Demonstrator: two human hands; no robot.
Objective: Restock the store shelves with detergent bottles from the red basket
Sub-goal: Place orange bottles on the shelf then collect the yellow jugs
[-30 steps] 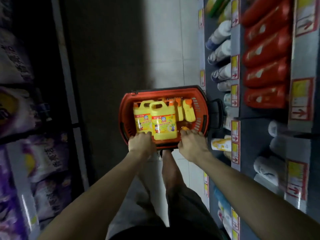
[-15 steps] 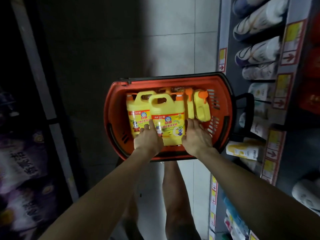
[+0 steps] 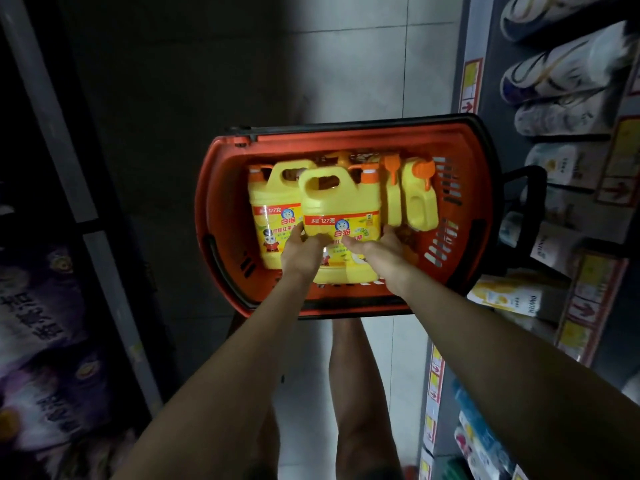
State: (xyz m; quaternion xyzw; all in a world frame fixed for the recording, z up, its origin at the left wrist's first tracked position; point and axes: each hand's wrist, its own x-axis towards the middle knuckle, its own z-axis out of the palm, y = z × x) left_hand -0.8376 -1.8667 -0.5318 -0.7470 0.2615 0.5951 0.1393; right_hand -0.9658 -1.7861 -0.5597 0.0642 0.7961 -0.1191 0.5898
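Note:
A red basket (image 3: 221,216) sits on the tiled floor in front of me and holds several yellow detergent bottles with orange caps. Both of my hands grip the front yellow bottle (image 3: 341,206) at its lower sides. My left hand (image 3: 303,252) wraps its left edge, and my right hand (image 3: 379,252) wraps its right edge. A second large yellow bottle (image 3: 273,216) stands behind it to the left. Smaller yellow bottles (image 3: 419,206) stand at the right of the basket.
Store shelves (image 3: 568,209) with white and yellow packages and price tags run along the right. Dark shelving with purple bags (image 3: 41,327) lines the left. The basket's black handle (image 3: 526,188) sticks out toward the right shelf. My bare legs (image 3: 353,393) stand below the basket.
My hands moved from the basket's near rim into the basket and closed round the front yellow bottle. The view has come closer to the basket.

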